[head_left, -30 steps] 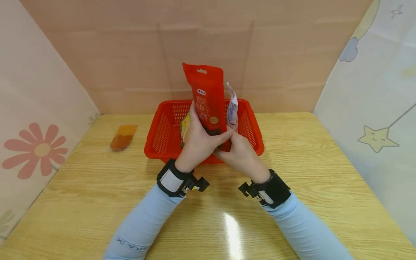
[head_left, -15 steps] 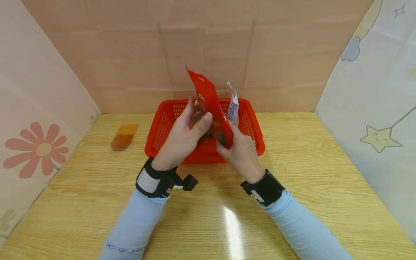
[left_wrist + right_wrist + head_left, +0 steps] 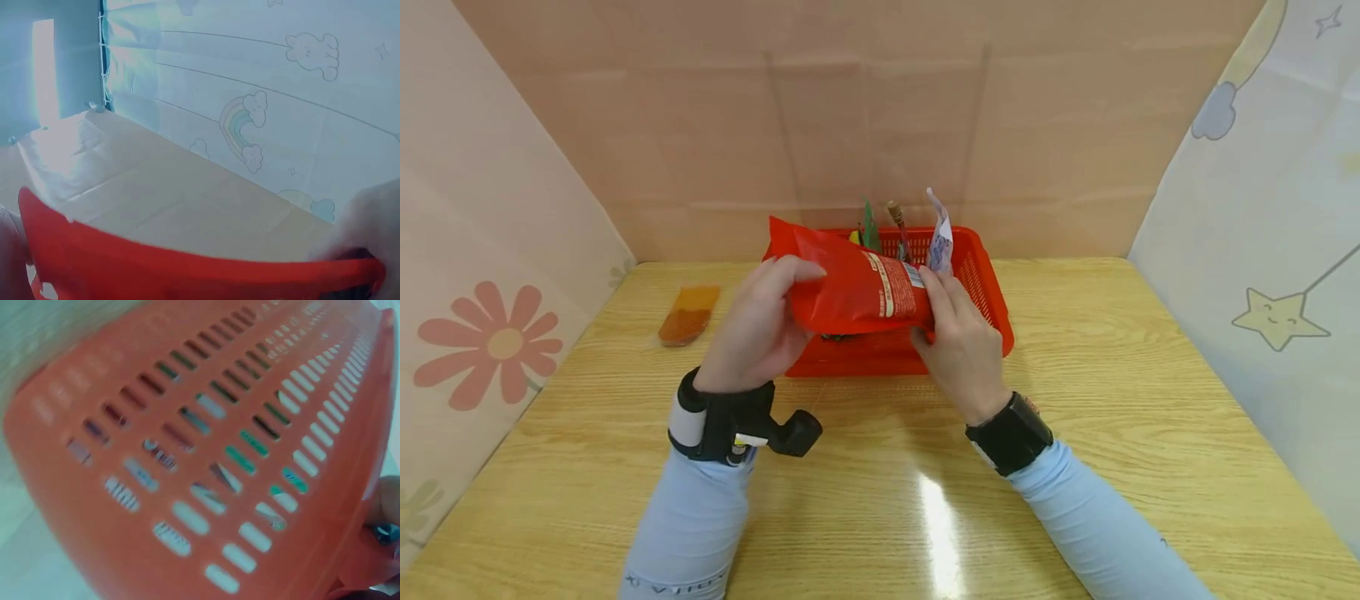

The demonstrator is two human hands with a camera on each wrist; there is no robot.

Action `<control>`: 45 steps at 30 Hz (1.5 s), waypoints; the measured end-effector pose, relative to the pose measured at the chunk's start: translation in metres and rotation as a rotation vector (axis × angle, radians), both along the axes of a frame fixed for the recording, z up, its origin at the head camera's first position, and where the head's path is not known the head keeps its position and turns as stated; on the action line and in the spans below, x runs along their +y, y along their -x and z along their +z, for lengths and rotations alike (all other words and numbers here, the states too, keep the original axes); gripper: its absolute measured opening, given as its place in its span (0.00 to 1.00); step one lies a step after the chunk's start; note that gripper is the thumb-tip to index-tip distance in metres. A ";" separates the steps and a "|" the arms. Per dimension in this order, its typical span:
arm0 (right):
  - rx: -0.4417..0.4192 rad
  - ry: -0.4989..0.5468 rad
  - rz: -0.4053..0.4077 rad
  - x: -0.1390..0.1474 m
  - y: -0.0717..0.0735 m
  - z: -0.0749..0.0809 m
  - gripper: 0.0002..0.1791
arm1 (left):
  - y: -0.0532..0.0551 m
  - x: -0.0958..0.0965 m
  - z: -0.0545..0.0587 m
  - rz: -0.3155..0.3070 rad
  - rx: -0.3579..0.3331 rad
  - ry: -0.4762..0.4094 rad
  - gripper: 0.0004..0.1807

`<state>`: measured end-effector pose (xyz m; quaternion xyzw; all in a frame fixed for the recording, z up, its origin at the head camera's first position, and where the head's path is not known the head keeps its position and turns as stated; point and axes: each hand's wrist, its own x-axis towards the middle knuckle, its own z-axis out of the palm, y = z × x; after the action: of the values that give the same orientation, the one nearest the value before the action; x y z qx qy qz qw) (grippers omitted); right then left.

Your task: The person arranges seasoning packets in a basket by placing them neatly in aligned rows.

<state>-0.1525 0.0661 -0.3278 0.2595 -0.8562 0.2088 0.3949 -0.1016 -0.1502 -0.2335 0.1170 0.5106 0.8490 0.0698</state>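
Note:
A red snack pouch (image 3: 857, 287) with a printed label and barcode lies sideways over the red plastic basket (image 3: 985, 287) in the head view. My left hand (image 3: 756, 325) holds its left end, thumb over the front and fingers behind. At the right end my right hand (image 3: 961, 342) grips it with fingers on top and thumb beneath. In the left wrist view the pouch (image 3: 156, 272) stretches across the bottom, between both hands. The right wrist view shows the slotted basket wall (image 3: 144, 437) from outside, with part of the right hand (image 3: 384, 503) at the edge.
Inside the basket stand a white and purple packet (image 3: 940, 246), a green packet (image 3: 870, 227) and a thin item with a brown top (image 3: 896, 215). A small orange-brown packet (image 3: 688, 317) lies on the wooden table (image 3: 1112, 358) at left. A papered wall (image 3: 880, 108) rises behind.
The red pouch has turned from upright to sideways, its top now at the left and its back showing. My left hand let go, then moved left and took its top end.

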 end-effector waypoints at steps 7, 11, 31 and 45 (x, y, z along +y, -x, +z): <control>0.110 -0.029 -0.058 0.006 0.005 0.000 0.41 | 0.005 0.003 -0.003 0.011 -0.174 -0.017 0.26; 0.130 -0.029 -0.075 0.009 0.007 0.002 0.41 | 0.008 0.004 -0.004 -0.015 -0.155 -0.013 0.25; 0.072 -0.047 -0.021 0.015 0.018 0.004 0.48 | 0.007 -0.003 -0.001 0.007 -0.056 0.115 0.24; -0.334 0.045 -0.206 0.073 0.041 0.022 0.42 | -0.003 -0.024 0.009 0.038 -0.012 0.071 0.21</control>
<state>-0.1936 0.1387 -0.3056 0.1231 -0.9269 0.2265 0.2726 -0.0988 -0.1746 -0.2245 0.0998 0.5421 0.8322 0.0609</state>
